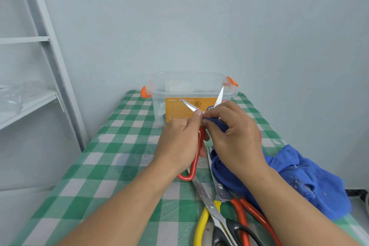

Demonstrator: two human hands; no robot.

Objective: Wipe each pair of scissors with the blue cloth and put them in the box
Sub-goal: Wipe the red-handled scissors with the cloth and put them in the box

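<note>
The left hand [177, 142] curls round the red-handled scissors [197, 155] above the worktop [119, 146], blades splayed to bare their inner edges, so the right hand [237, 136], fingers [216, 111] pinching a fold of the blue cloth [309, 181], can wipe near the pivot, the box [159, 94] just behind

We hold the red-handled scissors [197, 155] raised, blades spread wide toward the clear box [159, 90] with orange latches standing beyond, one corner of the blue cloth [303, 177] pinched near their pivot, the rest heaped rightward beside the yellow-handled scissors [207, 204] and orange-handled shears [242, 213] lying flat.
</note>
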